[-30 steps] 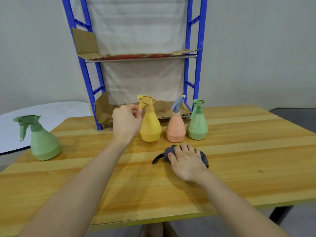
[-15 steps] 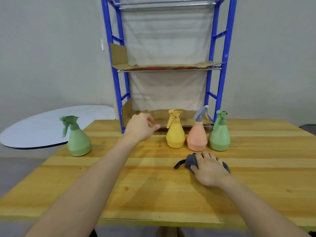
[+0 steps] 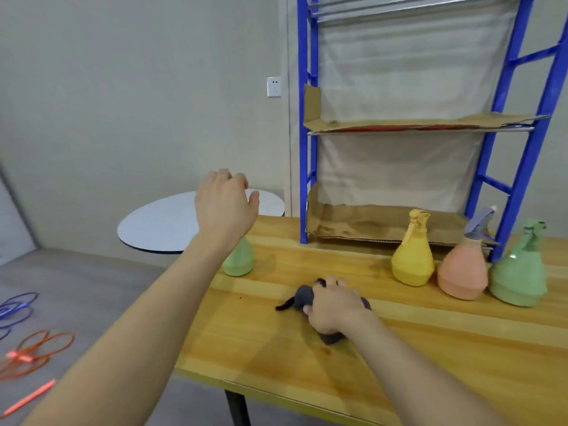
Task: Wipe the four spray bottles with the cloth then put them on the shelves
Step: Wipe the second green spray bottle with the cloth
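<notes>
Three spray bottles (image 3: 464,265) stand in a row on the worktop (image 3: 430,348) before the shelf rack (image 3: 307,149); a fourth bottle (image 3: 238,261) stands well left; the cloth (image 3: 302,298) lies between.

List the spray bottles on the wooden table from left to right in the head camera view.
Green bottle behind the left forearm → yellow bottle → orange bottle with grey sprayer → green bottle at far right.

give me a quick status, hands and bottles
Left hand open, above far-left green bottle, not gripping. Right hand closed on grey cloth on table. All four bottles on table, shelves bare. Nothing blocking.
</notes>
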Available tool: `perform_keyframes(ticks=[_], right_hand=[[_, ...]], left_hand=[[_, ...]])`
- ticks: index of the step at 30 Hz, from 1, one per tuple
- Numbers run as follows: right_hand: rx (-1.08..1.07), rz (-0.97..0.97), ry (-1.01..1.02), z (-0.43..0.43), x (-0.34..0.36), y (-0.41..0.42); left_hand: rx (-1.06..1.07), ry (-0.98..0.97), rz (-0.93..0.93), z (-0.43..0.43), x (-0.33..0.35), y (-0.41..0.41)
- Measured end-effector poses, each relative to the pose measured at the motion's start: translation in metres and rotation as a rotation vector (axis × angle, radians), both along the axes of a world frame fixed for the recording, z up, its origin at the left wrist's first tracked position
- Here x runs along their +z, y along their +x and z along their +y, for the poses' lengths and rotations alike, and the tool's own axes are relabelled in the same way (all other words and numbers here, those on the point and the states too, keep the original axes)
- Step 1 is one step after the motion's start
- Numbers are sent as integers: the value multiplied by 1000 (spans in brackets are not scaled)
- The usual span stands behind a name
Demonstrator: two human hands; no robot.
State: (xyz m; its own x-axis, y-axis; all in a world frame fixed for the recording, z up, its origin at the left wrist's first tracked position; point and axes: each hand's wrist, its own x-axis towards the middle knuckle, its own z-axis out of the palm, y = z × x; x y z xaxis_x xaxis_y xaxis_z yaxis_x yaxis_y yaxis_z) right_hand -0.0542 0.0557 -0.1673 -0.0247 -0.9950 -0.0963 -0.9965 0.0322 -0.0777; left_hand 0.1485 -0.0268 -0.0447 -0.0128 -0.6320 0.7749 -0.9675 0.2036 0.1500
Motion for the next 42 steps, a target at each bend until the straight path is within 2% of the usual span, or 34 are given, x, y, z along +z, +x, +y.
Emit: perform_keyframes(ticks=[2, 4, 6, 7, 11, 17, 20, 26, 29, 34, 39, 42], right_hand=[[-7, -16, -8, 2, -21, -2], [-24, -25, -48, 4, -30, -7], [-32, -33, -74, 5, -34, -7], [-39, -46, -95, 6, -35, -6], [-77, -122, -160, 10, -36, -2], [-59, -201, -118, 24, -27, -11], [-50, -205, -138, 42, -23, -31], [-61, -348, -263, 92, -17, -97], [25, -280, -303, 123, -13, -127], [125, -235, -235, 150, -13, -157], [329, 53, -459, 146, -28, -154], [296, 153, -529, 136, -37, -153]], left_hand=[[99, 130, -47, -17, 3, 14], [171, 377, -40, -32, 1, 19], [152, 587, -6, -43, -8, 21], [130, 619, 20, -48, -13, 21], [113, 572, 68, -54, -22, 19], [52, 533, -24, -44, -27, 11], [-27, 494, -39, -30, -29, -1], [-252, 460, 57, 6, -40, -60], [-367, 431, 132, 27, -48, -99], [-473, 378, 174, 56, -57, -148], [-461, 393, 181, 61, -57, -154], [-454, 429, 148, 63, -53, -144]])
